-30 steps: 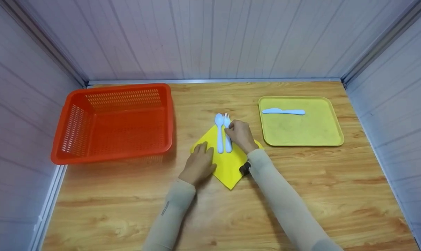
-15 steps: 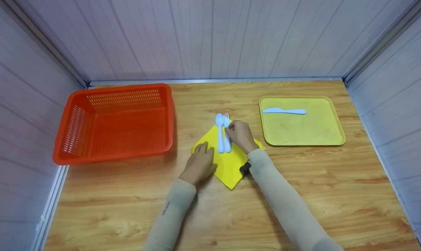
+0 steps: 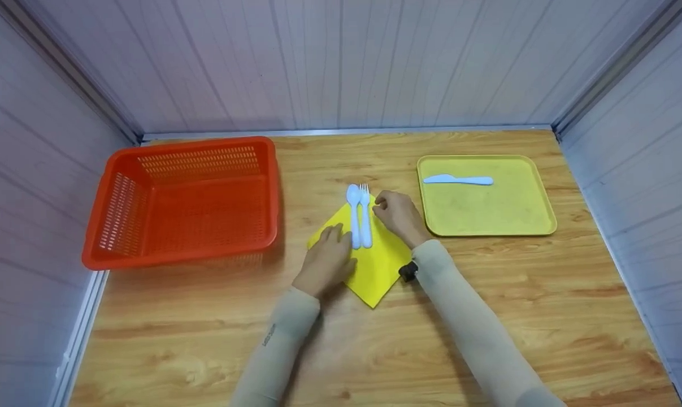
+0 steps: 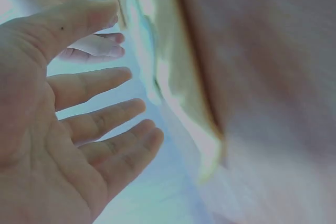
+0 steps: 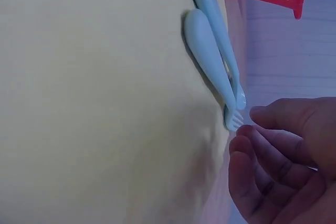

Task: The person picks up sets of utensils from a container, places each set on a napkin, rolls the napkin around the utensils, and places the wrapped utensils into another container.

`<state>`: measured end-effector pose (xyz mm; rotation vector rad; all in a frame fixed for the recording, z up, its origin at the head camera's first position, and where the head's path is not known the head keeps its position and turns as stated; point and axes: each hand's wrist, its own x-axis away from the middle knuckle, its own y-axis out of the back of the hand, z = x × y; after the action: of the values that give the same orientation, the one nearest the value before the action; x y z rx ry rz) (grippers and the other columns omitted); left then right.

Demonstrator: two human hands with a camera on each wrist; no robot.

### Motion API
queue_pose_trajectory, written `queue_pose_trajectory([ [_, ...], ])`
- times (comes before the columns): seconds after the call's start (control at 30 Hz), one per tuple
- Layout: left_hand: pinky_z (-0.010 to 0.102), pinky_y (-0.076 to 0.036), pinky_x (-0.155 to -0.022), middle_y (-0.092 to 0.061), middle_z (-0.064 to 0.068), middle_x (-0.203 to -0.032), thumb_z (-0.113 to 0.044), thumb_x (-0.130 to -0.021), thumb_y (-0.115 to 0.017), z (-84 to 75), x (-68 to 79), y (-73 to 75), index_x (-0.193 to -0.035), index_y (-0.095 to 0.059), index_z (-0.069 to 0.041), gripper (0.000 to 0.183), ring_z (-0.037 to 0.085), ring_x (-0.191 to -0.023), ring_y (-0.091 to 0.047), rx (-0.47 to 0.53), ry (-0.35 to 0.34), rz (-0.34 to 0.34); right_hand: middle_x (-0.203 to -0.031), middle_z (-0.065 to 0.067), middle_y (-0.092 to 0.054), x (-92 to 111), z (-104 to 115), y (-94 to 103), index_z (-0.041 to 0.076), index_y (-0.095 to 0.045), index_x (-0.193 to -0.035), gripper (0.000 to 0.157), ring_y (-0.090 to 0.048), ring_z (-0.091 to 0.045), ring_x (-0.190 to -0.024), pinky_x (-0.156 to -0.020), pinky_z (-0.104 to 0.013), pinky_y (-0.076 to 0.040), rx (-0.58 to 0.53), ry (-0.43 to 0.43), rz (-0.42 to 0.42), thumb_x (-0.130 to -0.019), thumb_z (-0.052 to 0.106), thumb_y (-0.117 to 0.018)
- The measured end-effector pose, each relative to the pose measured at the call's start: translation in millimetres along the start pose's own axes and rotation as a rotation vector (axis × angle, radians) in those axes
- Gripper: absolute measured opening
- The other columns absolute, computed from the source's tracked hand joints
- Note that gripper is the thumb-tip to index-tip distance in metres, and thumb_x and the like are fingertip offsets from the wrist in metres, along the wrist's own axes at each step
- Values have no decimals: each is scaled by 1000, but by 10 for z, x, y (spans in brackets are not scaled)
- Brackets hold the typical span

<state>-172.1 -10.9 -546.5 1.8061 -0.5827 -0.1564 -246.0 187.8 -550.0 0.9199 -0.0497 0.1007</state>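
A yellow napkin (image 3: 374, 280) lies on the wooden table, one corner pointing towards me. Across its far half a pale blue spoon (image 3: 353, 195) and a matching fork (image 3: 365, 226) lie side by side, heads past the far edge. My left hand (image 3: 328, 260) is over the napkin's left side, fingertips right by the spoon handle; in the left wrist view its fingers are spread. Just right of the fork is my right hand (image 3: 398, 215), fingers loosely bent. The right wrist view shows a gap between its thumb and fingers (image 5: 244, 166), with the fork handle (image 5: 210, 51) apart from them.
At the left stands a red perforated plastic basket (image 3: 277, 203). A yellow tray (image 3: 487, 212) at the right carries a pale blue knife (image 3: 459, 180). Panel walls (image 3: 341, 68) enclose the back and both sides of the table.
My right hand has let go of the fork and shifted right. The fork now lies closer along the spoon. My left hand has moved slightly right, towards the spoon handle.
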Motion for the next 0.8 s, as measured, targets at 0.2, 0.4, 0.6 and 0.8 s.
queue_pose_trajectory([
  [0.2, 43, -37, -110, -40, 19, -153, -33, -98, -63, -308, -165, 9, -145, -49, -2, 58, 33, -140, -37, -43, -103, -15, -107, -12, -70, 36, -165, 350, 3, -69, -114, 23, -66, -27, -95, -79, -43, -55, 67, -16, -25, -99, 17, -59],
  [0.4, 40, -37, -110, -39, 15, -154, -36, -98, -62, -693, -428, -14, -147, -47, -5, 60, 28, -142, -36, -45, -189, 24, -109, -16, -68, 36, -489, 735, 1, -68, -117, 24, -64, -32, -99, -80, -47, -54, 157, 34, -81, -100, 12, -56],
  [0.6, 39, -36, -111, -33, 16, -158, -36, -99, -61, -988, -634, -122, -151, -42, -4, 64, 29, -145, -31, -91, -259, 84, -104, -20, -64, -55, -931, 946, -3, -69, -113, 20, -64, -35, -89, -68, -47, -56, 306, 60, -159, -98, 7, -60],
  [0.8, 34, -28, -115, -29, 16, -160, -38, -100, -57, -1166, -764, -226, -151, -41, -4, 63, 30, -147, -27, -207, -330, 102, -113, -24, -60, -196, -1328, 1013, -6, -67, -116, 22, -58, -42, -105, -81, -51, -54, 376, 38, -151, -99, 4, -58],
])
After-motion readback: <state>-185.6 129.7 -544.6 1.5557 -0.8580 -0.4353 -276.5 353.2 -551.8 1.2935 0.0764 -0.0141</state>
